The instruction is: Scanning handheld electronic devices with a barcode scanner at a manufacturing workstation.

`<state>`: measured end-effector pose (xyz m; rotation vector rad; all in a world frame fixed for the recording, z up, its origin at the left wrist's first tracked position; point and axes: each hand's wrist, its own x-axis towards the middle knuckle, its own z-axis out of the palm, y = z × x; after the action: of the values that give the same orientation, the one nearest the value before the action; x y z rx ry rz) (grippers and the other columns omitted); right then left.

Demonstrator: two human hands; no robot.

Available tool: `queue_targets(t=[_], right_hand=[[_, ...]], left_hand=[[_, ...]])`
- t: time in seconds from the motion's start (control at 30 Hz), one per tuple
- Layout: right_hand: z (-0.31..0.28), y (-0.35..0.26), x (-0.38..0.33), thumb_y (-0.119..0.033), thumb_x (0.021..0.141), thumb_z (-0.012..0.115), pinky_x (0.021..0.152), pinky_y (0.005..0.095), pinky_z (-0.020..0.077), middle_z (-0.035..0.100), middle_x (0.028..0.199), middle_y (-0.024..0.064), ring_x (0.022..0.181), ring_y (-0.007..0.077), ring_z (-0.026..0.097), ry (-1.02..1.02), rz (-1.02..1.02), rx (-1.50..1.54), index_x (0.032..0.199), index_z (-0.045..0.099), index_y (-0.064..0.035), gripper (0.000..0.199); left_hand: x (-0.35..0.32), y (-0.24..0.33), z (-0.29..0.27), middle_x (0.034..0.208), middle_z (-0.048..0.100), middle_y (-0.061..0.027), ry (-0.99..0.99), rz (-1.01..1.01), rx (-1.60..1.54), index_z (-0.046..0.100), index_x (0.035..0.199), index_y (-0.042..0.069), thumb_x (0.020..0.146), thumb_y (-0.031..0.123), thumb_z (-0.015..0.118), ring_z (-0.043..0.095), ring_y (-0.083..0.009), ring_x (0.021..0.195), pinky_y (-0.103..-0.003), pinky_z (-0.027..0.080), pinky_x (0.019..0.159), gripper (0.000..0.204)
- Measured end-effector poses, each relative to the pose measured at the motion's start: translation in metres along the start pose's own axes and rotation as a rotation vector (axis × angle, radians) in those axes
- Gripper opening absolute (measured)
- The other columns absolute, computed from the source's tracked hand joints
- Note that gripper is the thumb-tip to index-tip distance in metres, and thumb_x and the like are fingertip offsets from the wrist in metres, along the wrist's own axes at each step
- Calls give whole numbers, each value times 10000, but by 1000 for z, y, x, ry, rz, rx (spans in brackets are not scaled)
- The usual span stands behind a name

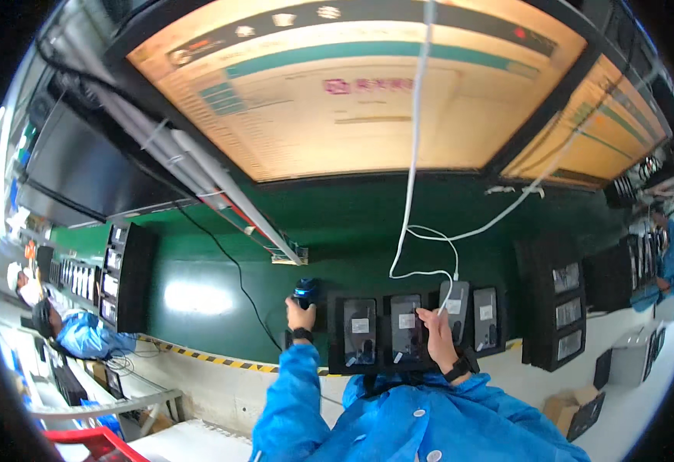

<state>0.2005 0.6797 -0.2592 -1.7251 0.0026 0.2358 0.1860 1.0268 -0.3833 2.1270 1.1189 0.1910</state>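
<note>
My left hand (pixel 300 316) is wrapped round a dark handheld scanner (pixel 304 290) with a blue glint, just left of a black tray (pixel 337 353). In that tray lie several dark phones with white labels, among them one at the left (pixel 360 327), one in the middle (pixel 405 326) and one at the right (pixel 485 317). A grey phone (pixel 457 296) sits slightly tilted, partly behind my right hand (pixel 440 339). Closed fingertips of that hand pinch the end of a thin white cable (pixel 451 286); the plug itself is hidden.
Large lit monitors (pixel 337 100) stand over the green bench top (pixel 198 266). A grey pole (pixel 237 196) rises from the bench. Stacked black trays stand right (pixel 533 308) and left (pixel 138 269). A black cable (pixel 238 277) crosses the bench. Other people in blue work at both sides.
</note>
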Motion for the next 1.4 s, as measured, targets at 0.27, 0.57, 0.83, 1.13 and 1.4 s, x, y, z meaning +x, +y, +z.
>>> queue_targets(t=[0.27, 0.57, 0.83, 1.13, 1.4], right_hand=[[-18, -16, 22, -426, 1052, 210, 983, 334, 365, 521, 1186, 146, 1128, 247, 494, -159, 183, -116, 1155, 451, 33, 528], [-6, -23, 27, -453, 1023, 312, 791, 431, 420, 504, 895, 237, 876, 375, 525, -211, 173, -9, 1008, 436, 29, 497], [-4, -34, 28, -480, 1010, 342, 782, 422, 428, 537, 886, 197, 831, 335, 554, -187, 172, 4, 1015, 454, 23, 515], [26, 7, 28, -252, 836, 705, 634, 360, 414, 431, 798, 84, 688, 212, 465, -31, -173, -131, 913, 427, -40, 357], [9, 26, 28, -175, 895, 607, 669, 336, 442, 485, 756, 63, 698, 197, 502, -65, -94, 53, 910, 429, -60, 213]], left_hand=[[-80, 68, -82, 665, 582, -8, -334, 52, -463, 616, 958, 18, 807, 96, 651, 524, -86, 534, -254, 417, 487, 174], [-228, 102, -35, 802, 676, -178, -636, 162, -223, 638, 990, -27, 769, 190, 708, 667, -268, 747, -375, 510, 700, 317], [-218, 118, -55, 786, 683, -170, -630, 134, -182, 655, 941, -23, 746, 168, 707, 669, -252, 734, -369, 511, 689, 277], [-56, 0, -57, 800, 672, -189, 91, 78, -115, 618, 879, -19, 688, 156, 729, 661, -326, 740, -412, 505, 687, 283], [-53, 58, -19, 1128, 626, -159, 332, 370, -418, 556, 1235, -7, 804, 65, 662, 624, -278, 982, -377, 489, 887, 450]])
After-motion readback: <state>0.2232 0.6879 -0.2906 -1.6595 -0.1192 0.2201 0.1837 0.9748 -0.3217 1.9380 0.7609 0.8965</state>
